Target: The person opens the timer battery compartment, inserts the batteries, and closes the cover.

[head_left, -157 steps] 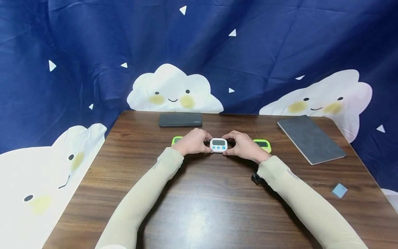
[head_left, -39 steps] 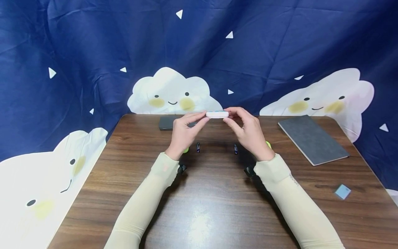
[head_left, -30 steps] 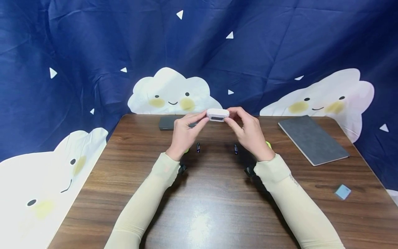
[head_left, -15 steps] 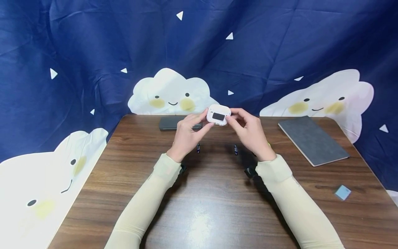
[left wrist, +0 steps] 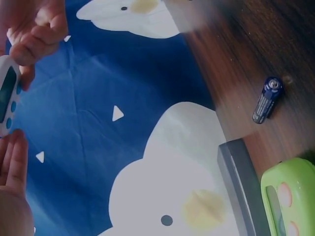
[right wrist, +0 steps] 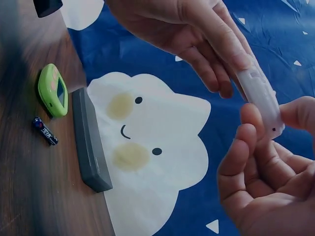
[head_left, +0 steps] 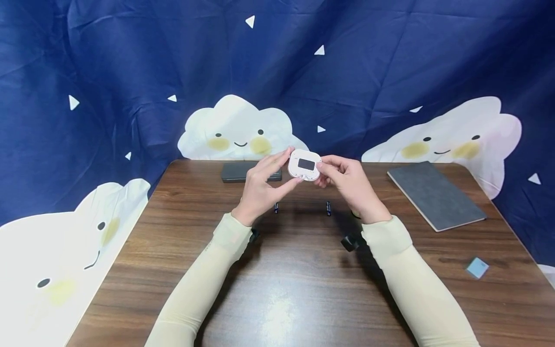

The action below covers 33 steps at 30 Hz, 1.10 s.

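Note:
A small white digital timer (head_left: 306,165) is held above the table, its back with a dark rectangle turned to the head camera. My left hand (head_left: 262,190) grips its left side, with fingers at the upper edge and thumb at the lower edge. My right hand (head_left: 353,185) pinches the right edge, thumb on the back and fingers curled behind. In the left wrist view the timer's (left wrist: 9,93) front shows a screen and blue buttons. Seen nearly edge-on, the timer (right wrist: 260,93) spans between both hands in the right wrist view.
Two small batteries (head_left: 276,208) lie apart on the wooden table (head_left: 277,270) below the hands. Green timers (left wrist: 300,172) are mostly hidden in the head view. A dark flat case (head_left: 236,172) lies at the back, a grey notebook (head_left: 435,195) and a light-blue square (head_left: 478,268) at the right.
Both hands have lifted the white timer off the table and tipped it so its back shows, uncovering the two batteries. Lately the right fingers have curled behind its right edge.

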### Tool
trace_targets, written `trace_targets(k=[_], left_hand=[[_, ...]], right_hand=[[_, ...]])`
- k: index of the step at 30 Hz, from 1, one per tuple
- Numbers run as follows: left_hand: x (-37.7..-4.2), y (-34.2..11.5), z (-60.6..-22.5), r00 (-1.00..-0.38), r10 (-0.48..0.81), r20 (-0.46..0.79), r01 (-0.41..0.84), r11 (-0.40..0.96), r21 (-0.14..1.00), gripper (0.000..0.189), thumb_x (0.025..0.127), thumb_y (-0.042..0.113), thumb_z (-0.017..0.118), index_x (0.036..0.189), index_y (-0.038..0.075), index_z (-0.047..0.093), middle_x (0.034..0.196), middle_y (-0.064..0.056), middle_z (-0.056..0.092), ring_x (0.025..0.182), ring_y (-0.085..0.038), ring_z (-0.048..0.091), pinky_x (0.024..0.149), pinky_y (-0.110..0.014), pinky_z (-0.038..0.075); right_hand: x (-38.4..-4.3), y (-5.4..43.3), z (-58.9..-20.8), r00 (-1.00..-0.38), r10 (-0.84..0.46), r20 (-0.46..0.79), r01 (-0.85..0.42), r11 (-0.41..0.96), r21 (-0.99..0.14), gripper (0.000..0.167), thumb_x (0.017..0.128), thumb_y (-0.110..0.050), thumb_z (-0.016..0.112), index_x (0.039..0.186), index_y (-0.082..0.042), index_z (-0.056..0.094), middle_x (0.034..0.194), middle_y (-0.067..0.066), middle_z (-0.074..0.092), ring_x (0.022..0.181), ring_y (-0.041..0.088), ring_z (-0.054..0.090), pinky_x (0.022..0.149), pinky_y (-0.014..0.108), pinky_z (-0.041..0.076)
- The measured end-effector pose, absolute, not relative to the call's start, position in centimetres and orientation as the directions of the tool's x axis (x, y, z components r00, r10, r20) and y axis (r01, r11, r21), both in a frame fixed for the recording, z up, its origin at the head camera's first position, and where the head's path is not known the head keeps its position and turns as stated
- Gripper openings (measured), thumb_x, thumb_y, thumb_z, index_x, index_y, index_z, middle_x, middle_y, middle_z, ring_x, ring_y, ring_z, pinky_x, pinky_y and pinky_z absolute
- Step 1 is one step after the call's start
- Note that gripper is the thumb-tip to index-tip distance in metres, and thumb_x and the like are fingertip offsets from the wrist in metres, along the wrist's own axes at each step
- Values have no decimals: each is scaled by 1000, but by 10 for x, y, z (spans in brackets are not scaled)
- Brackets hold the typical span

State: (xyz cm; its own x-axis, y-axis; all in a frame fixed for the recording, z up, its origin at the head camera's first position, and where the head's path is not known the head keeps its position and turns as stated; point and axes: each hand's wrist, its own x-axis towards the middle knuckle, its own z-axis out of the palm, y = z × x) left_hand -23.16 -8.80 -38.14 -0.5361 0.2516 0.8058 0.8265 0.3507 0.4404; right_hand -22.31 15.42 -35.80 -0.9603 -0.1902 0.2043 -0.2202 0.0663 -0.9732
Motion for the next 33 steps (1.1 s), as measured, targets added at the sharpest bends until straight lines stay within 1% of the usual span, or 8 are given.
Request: trace_targets(k=[4,7,12,16,20,25,28,33], left_hand=[[-231,-90,-381,-528,259,808,829,361,426,68,87,15,99,148,4,72,145,-14,77,131,-28,75,115,-39,60],[-232,-90,-382,-530,246,812,826,368,427,65,85,16,100,144,4,75,141,-15,79,128,-28,76,112,-40,62],[-233,-91,-383,-546,208,812,812,371,451,61,83,16,102,138,4,79,135,-14,82,125,-29,78,109,-39,63],[-232,-90,-381,-576,183,797,791,370,487,59,83,17,102,136,4,81,133,-13,83,123,-27,79,108,-38,63],[-231,-89,-379,-610,166,774,770,354,531,56,82,17,102,133,5,82,132,-12,83,122,-25,80,107,-36,63],[-230,-88,-379,-651,151,744,743,330,583,55,81,17,103,131,6,83,131,-11,84,122,-24,80,106,-34,63],[-229,-88,-378,-670,142,729,727,326,605,54,81,18,103,130,7,84,131,-10,84,122,-23,80,106,-34,63],[-228,-88,-379,-692,136,709,707,326,627,53,80,19,104,129,8,85,130,-10,84,123,-21,80,108,-34,62]], right_hand=[[-222,154,-358,-962,-208,174,-191,63,-980,34,112,-15,66,133,12,70,80,-8,77,75,8,72,72,21,62],[-221,155,-358,-961,-209,182,-200,70,-977,36,112,-15,68,138,9,71,84,-9,78,76,7,72,74,21,63],[-220,157,-358,-950,-208,233,-263,131,-956,39,109,-15,74,146,-2,73,97,-14,80,84,5,72,79,20,64],[-220,160,-358,-932,-210,294,-337,211,-918,39,107,-18,79,145,-10,76,106,-11,79,92,6,70,79,16,58],[-222,164,-358,-911,-224,347,-391,199,-899,39,104,-12,81,143,-11,77,113,-6,78,99,9,70,82,16,57],[-221,166,-359,-886,-257,385,-431,155,-889,50,97,-2,86,145,-7,75,116,-1,74,103,11,71,88,15,60],[-222,166,-360,-878,-270,395,-444,149,-884,53,93,-1,89,144,-7,76,117,0,74,104,13,72,93,16,61],[-224,166,-364,-882,-270,387,-435,146,-888,51,93,-2,91,141,-10,78,117,1,76,104,16,73,92,17,62]])
